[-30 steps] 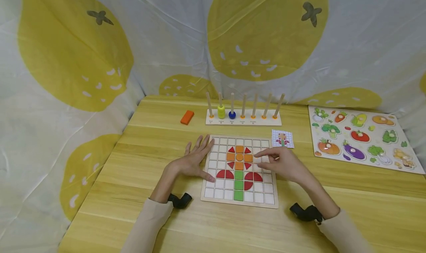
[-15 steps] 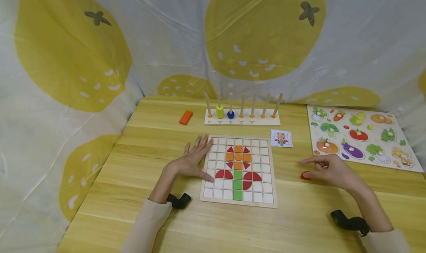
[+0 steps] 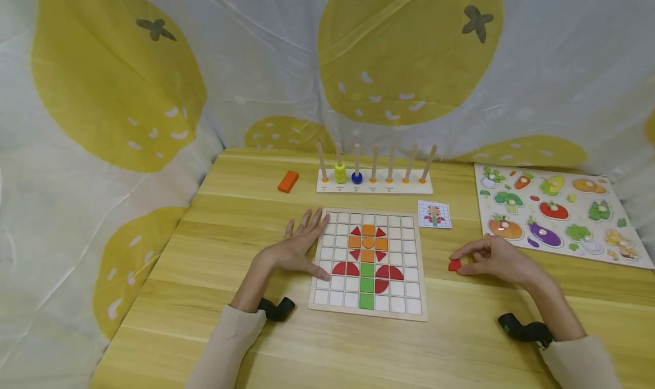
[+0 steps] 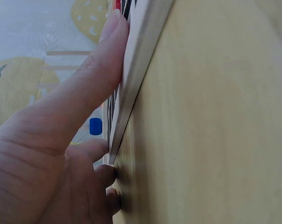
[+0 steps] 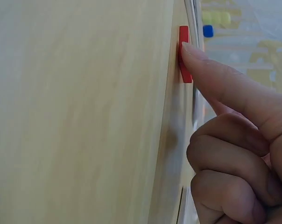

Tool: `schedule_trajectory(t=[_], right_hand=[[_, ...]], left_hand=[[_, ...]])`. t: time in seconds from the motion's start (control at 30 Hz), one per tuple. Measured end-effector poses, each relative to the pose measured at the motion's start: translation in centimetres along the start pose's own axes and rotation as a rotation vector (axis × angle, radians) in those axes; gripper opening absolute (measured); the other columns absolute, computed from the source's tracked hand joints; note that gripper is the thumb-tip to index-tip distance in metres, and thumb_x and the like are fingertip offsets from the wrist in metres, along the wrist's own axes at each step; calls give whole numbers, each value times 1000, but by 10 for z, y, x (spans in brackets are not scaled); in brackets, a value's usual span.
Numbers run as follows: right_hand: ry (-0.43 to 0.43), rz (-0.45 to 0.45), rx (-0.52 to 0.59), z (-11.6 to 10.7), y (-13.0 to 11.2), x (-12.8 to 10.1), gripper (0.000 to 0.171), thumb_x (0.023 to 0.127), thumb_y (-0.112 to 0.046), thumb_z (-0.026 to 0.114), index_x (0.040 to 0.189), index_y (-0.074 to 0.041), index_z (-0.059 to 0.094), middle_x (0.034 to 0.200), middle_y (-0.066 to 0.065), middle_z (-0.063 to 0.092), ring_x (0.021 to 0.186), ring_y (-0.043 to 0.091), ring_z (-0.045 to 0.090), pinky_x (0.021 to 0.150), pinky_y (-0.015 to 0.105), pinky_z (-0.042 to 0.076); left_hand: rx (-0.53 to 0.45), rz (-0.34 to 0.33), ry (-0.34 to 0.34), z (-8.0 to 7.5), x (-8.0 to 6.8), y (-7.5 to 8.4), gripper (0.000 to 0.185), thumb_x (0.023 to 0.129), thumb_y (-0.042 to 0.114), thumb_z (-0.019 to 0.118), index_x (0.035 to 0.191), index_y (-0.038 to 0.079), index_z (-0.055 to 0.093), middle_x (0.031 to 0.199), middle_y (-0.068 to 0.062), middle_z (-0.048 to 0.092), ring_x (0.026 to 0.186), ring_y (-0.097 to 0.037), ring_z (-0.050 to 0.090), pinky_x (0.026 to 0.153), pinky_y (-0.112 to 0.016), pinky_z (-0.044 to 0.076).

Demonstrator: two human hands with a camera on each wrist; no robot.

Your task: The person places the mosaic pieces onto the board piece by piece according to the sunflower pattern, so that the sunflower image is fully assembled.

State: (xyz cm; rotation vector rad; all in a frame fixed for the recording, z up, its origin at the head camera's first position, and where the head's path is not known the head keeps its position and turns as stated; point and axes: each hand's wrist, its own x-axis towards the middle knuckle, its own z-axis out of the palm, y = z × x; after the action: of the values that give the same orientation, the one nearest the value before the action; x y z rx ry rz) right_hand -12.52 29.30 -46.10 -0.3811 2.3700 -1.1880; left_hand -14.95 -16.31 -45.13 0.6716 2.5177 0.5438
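Observation:
A square pattern board (image 3: pixel 338 297) of white cells lies on the table, with orange, green and red tiles forming a flower. My left hand (image 3: pixel 291 251) rests at the board's left edge, fingers spread, thumb on its surface; in the left wrist view the thumb (image 4: pixel 85 81) lies along the rim. To the right of the board, my right hand (image 3: pixel 498 262) pinches a small red quarter-circle tile (image 3: pixel 454 265) between thumb and index finger. In the right wrist view this tile (image 5: pixel 184 55) is edge-on, close to the tabletop; whether it touches cannot be told.
A pattern card (image 3: pixel 434 214) lies at the board's upper right corner. Behind stands a peg stand (image 3: pixel 399 189) with yellow and blue beads. An orange block (image 3: pixel 288 181) lies at the back left, a vegetable puzzle board (image 3: pixel 517 198) at the right. A lemon-print cloth (image 3: pixel 266 65) hangs behind.
My right hand has moved from over the board to the table on its right, and then slightly left with the red tile between thumb and index finger. The left hand has stayed put.

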Motion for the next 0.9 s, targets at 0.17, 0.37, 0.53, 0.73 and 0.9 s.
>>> schedule_trajectory(t=[0.17,0.37,0.53,0.73,0.9], right_hand=[[60,69,-26,8,-11,9,33,75,-29,82,101,-11,71,62,-4,29,55,6,29,48,26,27],[144,130,-71,10,-16,11,35,75,-30,82,100,-7,71,62,-4,30,56,7,30,49,28,27],[115,96,-41,13,-20,12,31,81,-26,77,107,-10,73,60,-5,30,55,5,30,47,26,28],[55,57,0,19,-23,14,35,80,-28,78,111,-13,72,59,-5,29,53,3,29,47,24,29],[68,67,12,25,-29,16,39,75,-29,82,110,-12,72,59,-4,29,52,4,28,47,24,28]], left_hand=[[-4,-5,-5,1,1,1,128,69,63,76,156,19,-7,162,-5,-20,149,-30,-21,117,-62,-10],[-12,-9,-13,2,4,0,129,68,64,76,156,19,-8,162,-5,-22,149,-29,-23,117,-61,-11],[-11,-9,-12,2,4,-1,129,68,64,76,156,20,-8,162,-4,-22,149,-28,-23,117,-60,-12],[-19,-12,-11,2,2,-1,129,68,63,77,156,20,-8,162,-4,-22,149,-28,-23,117,-60,-12],[-19,-13,-6,2,1,-2,130,67,64,76,156,20,-8,162,-5,-21,149,-28,-23,117,-60,-12]])
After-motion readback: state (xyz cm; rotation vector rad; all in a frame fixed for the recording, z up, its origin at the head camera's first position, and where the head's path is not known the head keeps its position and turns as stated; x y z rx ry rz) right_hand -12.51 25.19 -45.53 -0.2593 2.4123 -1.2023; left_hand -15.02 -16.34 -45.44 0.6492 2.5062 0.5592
